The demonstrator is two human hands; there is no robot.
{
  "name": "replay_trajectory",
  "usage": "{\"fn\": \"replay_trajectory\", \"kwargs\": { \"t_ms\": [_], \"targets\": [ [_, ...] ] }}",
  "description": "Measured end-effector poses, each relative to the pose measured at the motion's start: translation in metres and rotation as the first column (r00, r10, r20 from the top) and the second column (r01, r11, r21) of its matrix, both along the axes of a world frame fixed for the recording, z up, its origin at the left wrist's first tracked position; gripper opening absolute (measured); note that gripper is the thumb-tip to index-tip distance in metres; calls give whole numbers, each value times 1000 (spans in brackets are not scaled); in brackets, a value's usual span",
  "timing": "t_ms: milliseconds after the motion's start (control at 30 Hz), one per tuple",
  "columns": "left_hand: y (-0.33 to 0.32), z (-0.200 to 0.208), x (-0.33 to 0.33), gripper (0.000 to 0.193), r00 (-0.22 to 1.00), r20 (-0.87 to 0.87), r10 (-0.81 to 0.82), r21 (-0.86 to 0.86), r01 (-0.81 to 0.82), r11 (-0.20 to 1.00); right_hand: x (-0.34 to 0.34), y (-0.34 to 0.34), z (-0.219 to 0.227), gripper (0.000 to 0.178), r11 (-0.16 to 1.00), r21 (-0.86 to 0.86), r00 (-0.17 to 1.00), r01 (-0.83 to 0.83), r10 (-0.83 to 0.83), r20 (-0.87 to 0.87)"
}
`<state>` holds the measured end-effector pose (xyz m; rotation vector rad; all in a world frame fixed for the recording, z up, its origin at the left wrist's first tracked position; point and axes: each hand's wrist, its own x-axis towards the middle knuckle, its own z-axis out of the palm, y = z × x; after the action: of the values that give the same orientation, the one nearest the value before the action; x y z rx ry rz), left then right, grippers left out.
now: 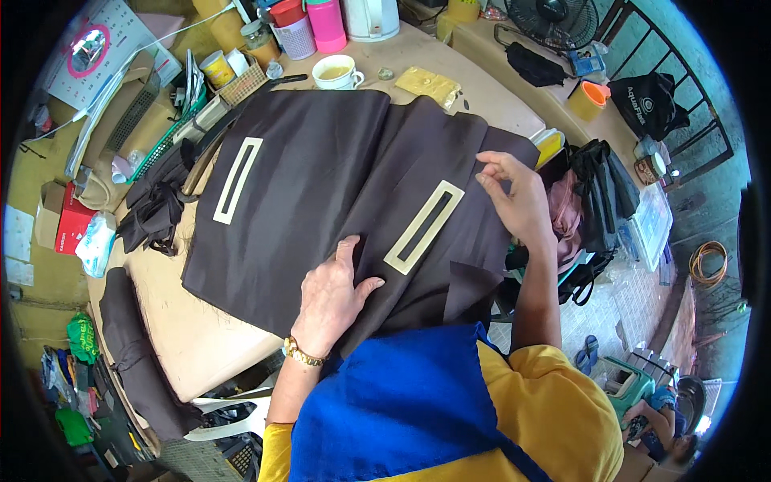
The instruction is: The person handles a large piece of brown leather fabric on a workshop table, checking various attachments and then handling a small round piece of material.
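Note:
A large dark brown cloth (289, 177) lies over the table in front of me, with folds running through its middle. Two narrow cream rectangular frames with slots lie on it: the left frame (238, 181) and the right frame (424, 227). My left hand (331, 296) rests on the cloth beside a fold, thumb and forefinger spread apart. Just right of the right frame, my right hand (514, 193) hovers at the cloth with its fingers loosely curled. A small gap shows between its thumb and forefinger, and I see nothing held there.
A cup (336, 74) and a yellow packet (428, 85) stand beyond the cloth. Rolled dark cloth (140, 349) lies along the table's left edge, near a green basket (165, 149). Bags (598, 197) crowd the right side. Another person (662, 418) is at lower right.

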<state>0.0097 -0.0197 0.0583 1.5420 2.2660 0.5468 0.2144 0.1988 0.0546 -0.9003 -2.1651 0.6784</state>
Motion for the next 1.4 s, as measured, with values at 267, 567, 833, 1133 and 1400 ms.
{"fn": "replay_trajectory", "kwargs": {
  "t_ms": [267, 567, 833, 1133, 1400],
  "targets": [
    [3, -3, -5, 24, 1000, -16, -19, 30, 19, 999, 3, -25, -18, 18, 709, -435, 790, -555, 614, -7],
    [0, -25, -19, 35, 29, 997, -75, 80, -445, 892, 52, -62, -35, 33, 435, -743, 661, -509, 750, -13],
    [9, -23, 1, 41, 139, 978, -154, 197, -392, 899, 95, -70, -41, 43, 454, -754, 732, -474, 679, -51],
    [35, -1, 63, 72, 604, 328, -727, 90, 746, 660, 44, -94, -86, 92, 322, -616, 520, -719, -339, -784],
    [26, 5, 54, 71, 556, 539, -633, 161, 670, 725, 59, -87, -99, 35, 120, -796, 604, -593, -587, -539]
  ]
}}
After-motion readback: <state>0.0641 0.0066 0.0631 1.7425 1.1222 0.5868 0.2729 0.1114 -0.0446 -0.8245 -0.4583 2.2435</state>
